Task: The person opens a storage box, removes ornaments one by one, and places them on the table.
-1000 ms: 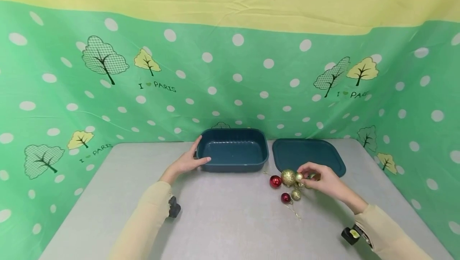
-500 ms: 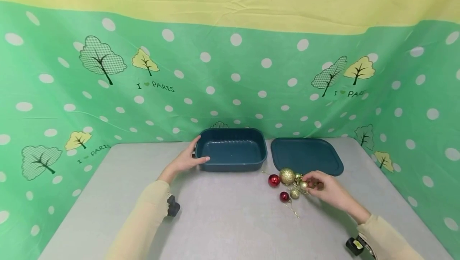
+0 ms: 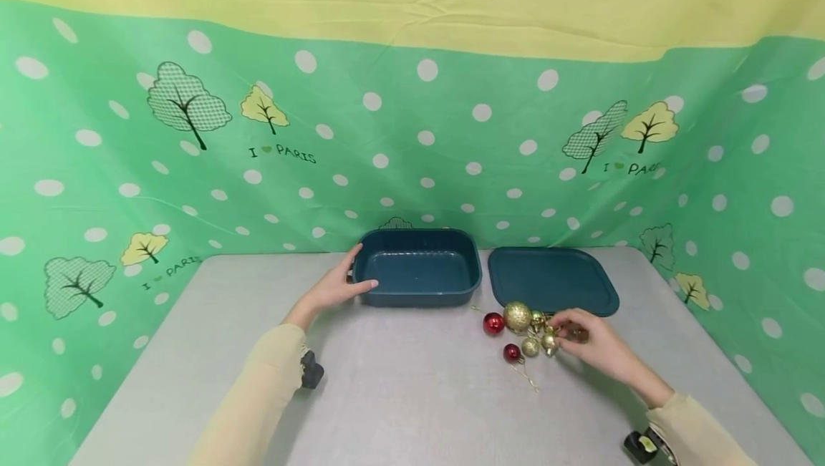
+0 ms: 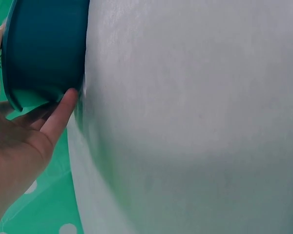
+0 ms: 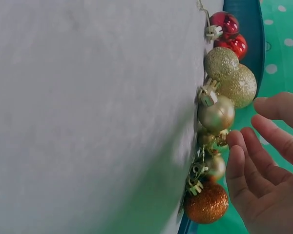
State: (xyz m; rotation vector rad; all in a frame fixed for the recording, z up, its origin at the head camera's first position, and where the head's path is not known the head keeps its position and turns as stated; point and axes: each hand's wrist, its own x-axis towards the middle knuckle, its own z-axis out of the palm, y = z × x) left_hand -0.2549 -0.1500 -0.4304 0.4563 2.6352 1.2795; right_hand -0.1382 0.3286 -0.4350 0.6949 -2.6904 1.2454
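Note:
My left hand (image 3: 331, 288) grips the left end of a deep, dark blue plastic box (image 3: 419, 301), with its thumb at the front rim and fingers around the end. Nothing lies in the box. At the right, my right hand (image 3: 598, 348) hovers by a cluster of Christmas baubles, its fingers loosely bent and spread apart in the right wrist view. Nearest its fingertips is a smooth gold bauble (image 5: 217, 115). An orange glitter bauble (image 5: 206, 203), partly hidden by the hand in the head view, lies below it in the wrist view.
A flat blue lid (image 3: 548, 280) lies right of the box, behind the baubles. Left of the cluster are a red bauble (image 3: 493, 323) and a dark red one (image 3: 512, 353) with a string. A large gold glitter bauble (image 3: 518, 316) sits beside them. Green printed cloth (image 3: 425, 137) hangs behind the table.
My right hand has moved right and toward me, letting go of the smooth gold bauble, which now rests beside the small glitter one. The left hand and box have stayed put.

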